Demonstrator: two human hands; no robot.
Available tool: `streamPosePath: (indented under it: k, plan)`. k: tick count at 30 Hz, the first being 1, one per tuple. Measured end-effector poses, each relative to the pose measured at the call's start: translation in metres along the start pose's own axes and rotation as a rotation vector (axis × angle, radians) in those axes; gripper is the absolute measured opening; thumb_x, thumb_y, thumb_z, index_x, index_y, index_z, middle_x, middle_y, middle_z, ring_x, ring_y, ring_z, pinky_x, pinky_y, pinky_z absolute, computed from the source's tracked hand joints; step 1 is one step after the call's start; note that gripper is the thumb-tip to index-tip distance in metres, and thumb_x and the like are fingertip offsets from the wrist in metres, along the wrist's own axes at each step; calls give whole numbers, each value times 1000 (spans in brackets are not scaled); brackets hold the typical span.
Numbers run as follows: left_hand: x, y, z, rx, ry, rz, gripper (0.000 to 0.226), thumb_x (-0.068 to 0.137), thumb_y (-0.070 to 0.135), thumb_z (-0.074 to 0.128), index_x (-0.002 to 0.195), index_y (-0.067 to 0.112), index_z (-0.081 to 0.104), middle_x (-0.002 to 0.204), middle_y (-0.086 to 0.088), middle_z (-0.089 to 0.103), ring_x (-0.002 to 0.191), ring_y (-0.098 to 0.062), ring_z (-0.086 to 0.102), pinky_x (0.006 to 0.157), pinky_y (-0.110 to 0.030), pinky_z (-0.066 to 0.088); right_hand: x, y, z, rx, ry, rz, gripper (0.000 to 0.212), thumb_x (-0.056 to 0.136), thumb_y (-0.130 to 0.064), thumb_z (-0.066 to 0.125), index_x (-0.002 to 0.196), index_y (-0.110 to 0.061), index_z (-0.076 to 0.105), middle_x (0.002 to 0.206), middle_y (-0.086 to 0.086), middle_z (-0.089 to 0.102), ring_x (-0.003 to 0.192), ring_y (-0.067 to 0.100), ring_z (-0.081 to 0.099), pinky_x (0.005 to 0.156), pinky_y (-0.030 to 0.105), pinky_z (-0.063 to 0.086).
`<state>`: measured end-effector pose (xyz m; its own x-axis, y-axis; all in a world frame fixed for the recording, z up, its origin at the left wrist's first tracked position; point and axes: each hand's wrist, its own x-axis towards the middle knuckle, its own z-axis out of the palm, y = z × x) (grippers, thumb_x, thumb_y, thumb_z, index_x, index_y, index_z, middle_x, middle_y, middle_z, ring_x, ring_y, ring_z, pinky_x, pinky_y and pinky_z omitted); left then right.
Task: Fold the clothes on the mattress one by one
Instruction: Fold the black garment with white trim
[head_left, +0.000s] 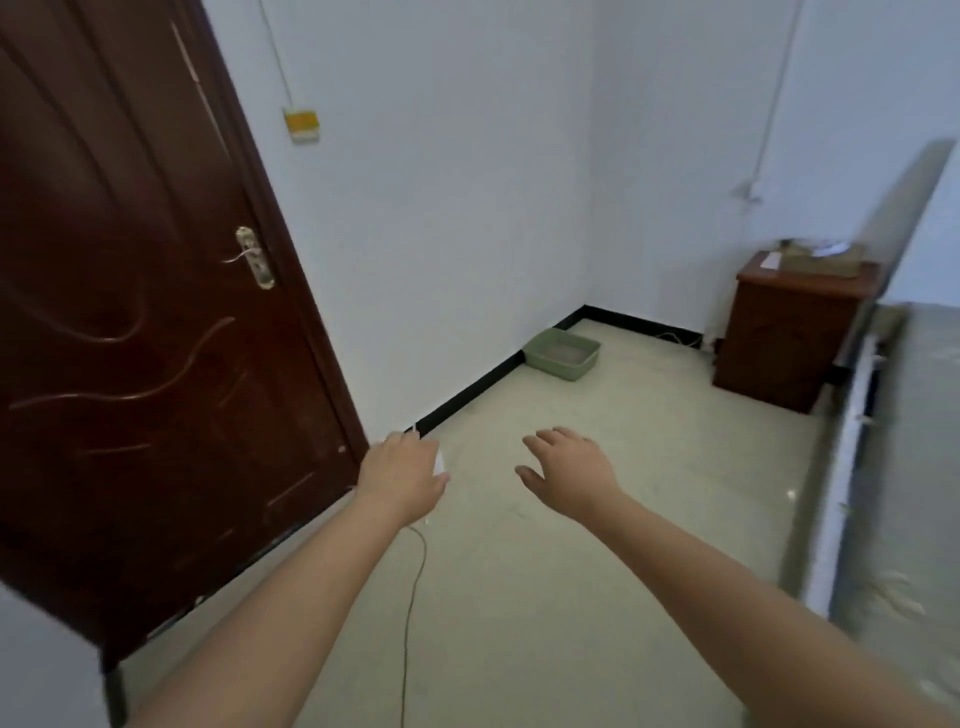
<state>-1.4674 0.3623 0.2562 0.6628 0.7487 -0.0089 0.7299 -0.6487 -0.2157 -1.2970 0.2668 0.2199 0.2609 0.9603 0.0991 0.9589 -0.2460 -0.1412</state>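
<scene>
Both my arms reach forward over a pale tiled floor. My left hand (402, 478) is closed around a small white object with a thin dark cable (413, 587) hanging from it. My right hand (569, 475) is held out flat, fingers spread, holding nothing. The mattress (914, 467) shows only as a grey strip along the right edge of the view. I see no clothes on the part of it that is in view.
A dark brown wooden door (156, 312) stands at the left. A green tray (563, 356) sits on the floor in the far corner. A brown bedside cabinet (784, 338) with items on top stands next to the bed's headboard (904, 208).
</scene>
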Motion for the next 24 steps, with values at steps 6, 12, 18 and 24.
streamPosePath:
  k: [6, 12, 18, 24]
  plan:
    - [126, 114, -12, -147, 101, 347, 52, 93, 47, 36, 129, 11, 39, 129, -9, 45, 120, -25, 40, 98, -35, 32, 2, 134, -23, -65, 88, 347, 54, 94, -49, 35, 136, -15, 38, 135, 3, 46, 127, 23, 37, 103, 34, 33]
    - [244, 249, -6, -145, 107, 545, 53, 93, 47, 33, 134, 14, 32, 135, -8, 37, 126, -24, 32, 104, -35, 25, 8, 282, -2, -187, 0, 617, 61, 94, -53, 26, 144, -18, 23, 153, 6, 19, 142, 25, 10, 115, 41, 9]
    - [345, 370, -13, -167, 60, 553, 53, 95, 43, 33, 137, 10, 31, 139, -12, 36, 129, -27, 30, 106, -37, 24, 41, 398, 12, -151, 9, 723, 60, 96, -49, 25, 145, -15, 19, 154, 9, 15, 143, 26, 8, 115, 43, 7]
    - [425, 468, 5, -197, 57, 602, 52, 94, 41, 34, 136, 10, 32, 138, -13, 38, 127, -27, 32, 103, -36, 26, 58, 497, 37, -67, 82, 878, 58, 96, -46, 30, 143, -13, 27, 153, 8, 19, 142, 23, 12, 114, 38, 11]
